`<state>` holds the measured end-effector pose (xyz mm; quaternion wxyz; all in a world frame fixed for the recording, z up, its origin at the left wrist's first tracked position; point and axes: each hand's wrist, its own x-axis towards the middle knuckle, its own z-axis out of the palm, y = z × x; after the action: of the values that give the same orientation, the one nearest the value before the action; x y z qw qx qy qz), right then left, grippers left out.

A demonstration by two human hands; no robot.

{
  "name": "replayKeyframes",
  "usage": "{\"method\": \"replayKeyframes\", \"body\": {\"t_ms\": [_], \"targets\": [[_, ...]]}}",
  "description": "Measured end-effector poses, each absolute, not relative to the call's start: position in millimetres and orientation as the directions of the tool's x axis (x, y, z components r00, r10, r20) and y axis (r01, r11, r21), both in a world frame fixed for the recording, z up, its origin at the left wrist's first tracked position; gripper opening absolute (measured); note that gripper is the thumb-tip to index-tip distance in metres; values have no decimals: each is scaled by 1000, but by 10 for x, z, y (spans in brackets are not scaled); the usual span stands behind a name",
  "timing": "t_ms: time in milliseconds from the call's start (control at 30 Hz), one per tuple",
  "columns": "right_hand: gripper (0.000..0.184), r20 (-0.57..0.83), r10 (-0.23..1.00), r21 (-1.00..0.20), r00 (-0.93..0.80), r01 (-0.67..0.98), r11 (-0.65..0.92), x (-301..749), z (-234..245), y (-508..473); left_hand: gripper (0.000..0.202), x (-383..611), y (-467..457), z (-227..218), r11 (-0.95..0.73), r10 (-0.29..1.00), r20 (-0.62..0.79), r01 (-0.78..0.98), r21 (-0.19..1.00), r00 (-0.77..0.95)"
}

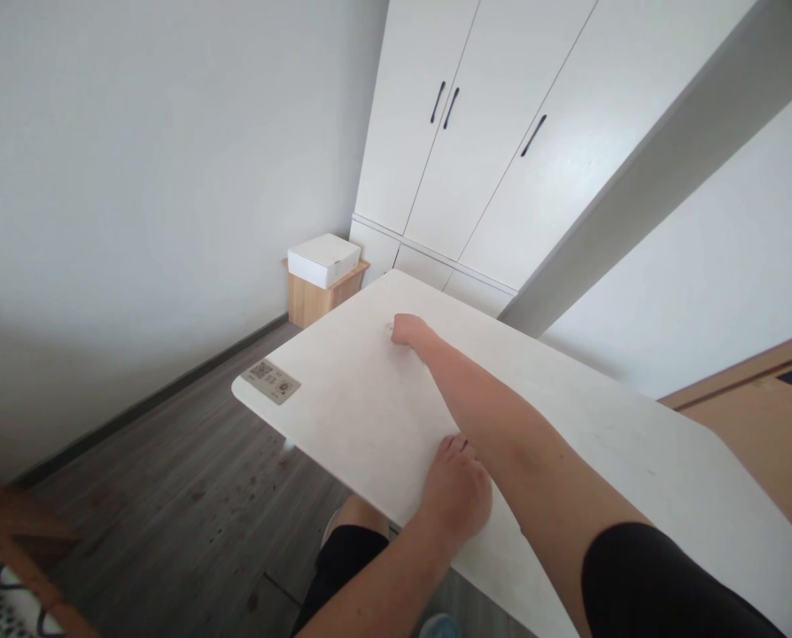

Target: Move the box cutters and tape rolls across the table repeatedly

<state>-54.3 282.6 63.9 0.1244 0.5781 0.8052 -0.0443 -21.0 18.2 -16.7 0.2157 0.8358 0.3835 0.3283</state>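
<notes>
My right hand [410,330] reaches across the white tabletop [349,425] with its fingers closed. A small, whitish, see-through thing [389,330] shows at the fingers, against the tabletop; its kind cannot be made out. Nearer to me, my left hand [458,490] rests on the tabletop beside the right forearm, knuckles up, its fingertips slightly apart on the surface. No object shows in it, and its palm is hidden. A grey printed label with a square code [271,381] lies at the table's left corner.
Behind the table stand a white wardrobe [476,142] with black handles and a wooden cabinet [307,301] bearing a white box [322,257]. At right is a wooden piece of furniture [755,416]. Part of a brown wooden thing [17,523] shows at lower left above the grey floor [170,505].
</notes>
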Motion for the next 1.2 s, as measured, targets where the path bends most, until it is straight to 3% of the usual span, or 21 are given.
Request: {"method": "replayKeyframes", "body": {"t_ms": [167, 367, 900, 1200], "targets": [[53, -204, 945, 70, -254, 959, 273, -398, 697, 2940, 27, -222, 182, -146, -618, 780, 384, 513, 596, 494], [49, -262, 906, 26, -331, 936, 350, -451, 728, 3007, 25, -209, 193, -157, -605, 789, 374, 512, 610, 487], [53, -325, 828, 111, -456, 851, 513, -485, 668, 3134, 24, -229, 187, -120, -584, 800, 337, 515, 628, 497], [51, -355, 789, 88, -501, 822, 562, -467, 745, 3129, 27, -233, 191, -110, -580, 803, 331, 521, 626, 495]]}}
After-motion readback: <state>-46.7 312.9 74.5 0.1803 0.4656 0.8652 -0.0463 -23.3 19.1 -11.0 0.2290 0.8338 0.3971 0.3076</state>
